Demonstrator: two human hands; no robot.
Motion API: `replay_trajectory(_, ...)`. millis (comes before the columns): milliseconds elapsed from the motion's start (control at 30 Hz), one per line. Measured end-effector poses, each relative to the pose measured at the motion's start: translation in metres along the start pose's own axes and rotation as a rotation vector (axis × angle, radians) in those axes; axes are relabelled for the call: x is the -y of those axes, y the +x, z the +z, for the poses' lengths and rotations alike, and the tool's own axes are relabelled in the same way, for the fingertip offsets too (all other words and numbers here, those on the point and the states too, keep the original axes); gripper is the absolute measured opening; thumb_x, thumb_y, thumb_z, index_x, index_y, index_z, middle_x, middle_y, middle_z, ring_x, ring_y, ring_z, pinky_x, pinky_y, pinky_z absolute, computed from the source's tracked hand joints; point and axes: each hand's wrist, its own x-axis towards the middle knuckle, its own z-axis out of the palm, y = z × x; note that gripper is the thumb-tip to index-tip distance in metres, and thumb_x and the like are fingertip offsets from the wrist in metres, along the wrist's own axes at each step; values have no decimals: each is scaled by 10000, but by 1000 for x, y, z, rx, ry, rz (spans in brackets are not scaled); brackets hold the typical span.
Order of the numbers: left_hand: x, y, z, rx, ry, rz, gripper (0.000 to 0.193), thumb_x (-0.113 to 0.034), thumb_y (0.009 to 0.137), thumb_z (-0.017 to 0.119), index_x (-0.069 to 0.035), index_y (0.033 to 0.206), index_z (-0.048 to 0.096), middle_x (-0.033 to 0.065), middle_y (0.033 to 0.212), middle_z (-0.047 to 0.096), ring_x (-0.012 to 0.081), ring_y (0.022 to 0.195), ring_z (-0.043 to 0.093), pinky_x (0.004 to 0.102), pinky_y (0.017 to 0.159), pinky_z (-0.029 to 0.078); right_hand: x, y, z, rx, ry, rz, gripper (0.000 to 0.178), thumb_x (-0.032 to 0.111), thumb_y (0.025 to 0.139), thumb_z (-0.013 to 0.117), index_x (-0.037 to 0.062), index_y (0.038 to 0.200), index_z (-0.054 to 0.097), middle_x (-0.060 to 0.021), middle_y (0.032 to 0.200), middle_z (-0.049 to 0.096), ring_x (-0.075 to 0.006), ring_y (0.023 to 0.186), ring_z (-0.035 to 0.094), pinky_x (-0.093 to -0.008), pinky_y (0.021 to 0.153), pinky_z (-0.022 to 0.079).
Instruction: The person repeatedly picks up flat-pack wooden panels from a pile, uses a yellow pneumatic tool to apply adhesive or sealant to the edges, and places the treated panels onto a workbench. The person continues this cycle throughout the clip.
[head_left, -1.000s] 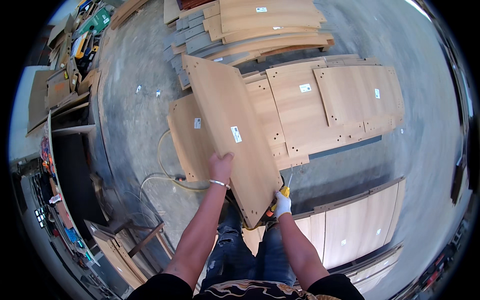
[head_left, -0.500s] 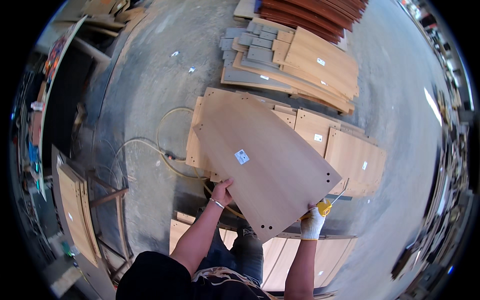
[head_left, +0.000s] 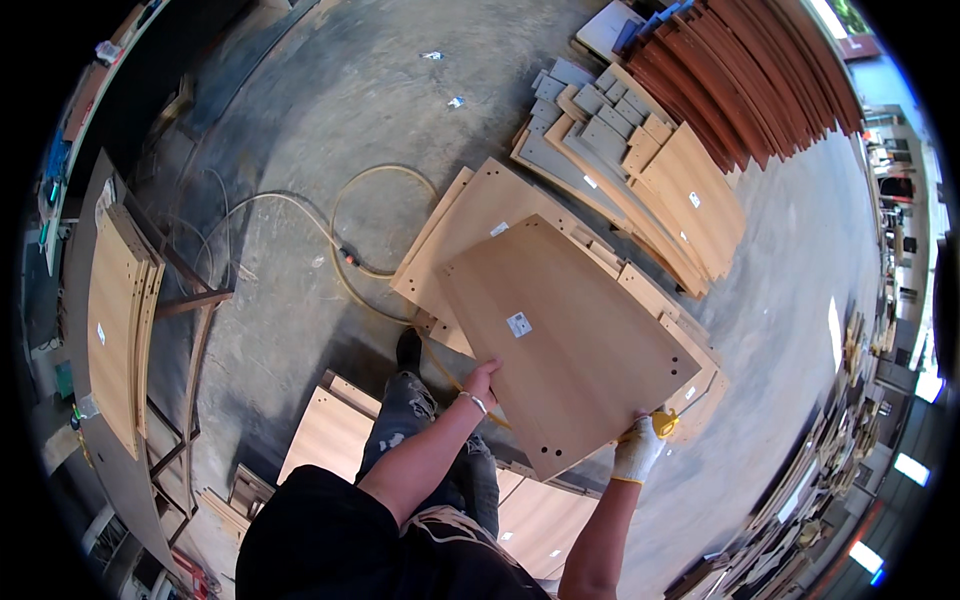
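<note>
A flat wood-grain panel (head_left: 590,340) with paired dark holes near its corners and a white label is held tilted in front of me. Bare, with a bracelet at the wrist, my left hand (head_left: 482,382) is closed on its near left edge. My right hand (head_left: 637,448), in a white glove, grips the near right edge and also holds a yellow air blow gun (head_left: 665,424) with a thin metal nozzle. The glove's fingers are partly hidden by the panel and the gun. Just beyond and below lies a stack of similar panels (head_left: 470,225).
Farther off are a pile of grey and wood-grain boards (head_left: 690,190) and a stack of red-brown boards (head_left: 740,80). A yellowish hose (head_left: 345,290) loops over the concrete floor. More panels (head_left: 330,432) lie by my legs. At left, panels (head_left: 115,330) rest on a metal frame (head_left: 190,400).
My view has turned, so the stacks sit farther right and more tilted. The panel stays in both hands, shifted slightly right in the picture; the gun's nozzle shows less clearly.
</note>
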Motion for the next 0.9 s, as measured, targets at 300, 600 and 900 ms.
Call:
replay_trajectory(300,34,-36,2,12,-62,-173,341,-183,937,641,-84,1254,561,64,1196,653,218,1093,639,374,926,534,27,-19,-31,54,51,-139,496,11,864,572,5,1350,472,-98,1181,614,-223,1029,638,-363,893,539)
replay_trajectory(600,45,-39,-11,-129,60,-211,327,-241,935,633,-64,1204,572,97,1153,661,252,1076,648,442,898,539,20,-44,-41,-97,-28,-108,473,-35,826,578,-1,1292,502,-88,1147,612,-207,1007,633,-335,871,532)
replay_trajectory(900,-10,-102,94,-22,2020,717,573,-113,812,675,-63,1350,484,167,1354,520,340,1214,524,458,979,461,46,-30,-6,-83,-50,-168,346,-35,808,633,-13,1149,584,-57,973,634,-152,842,620,-290,769,516)
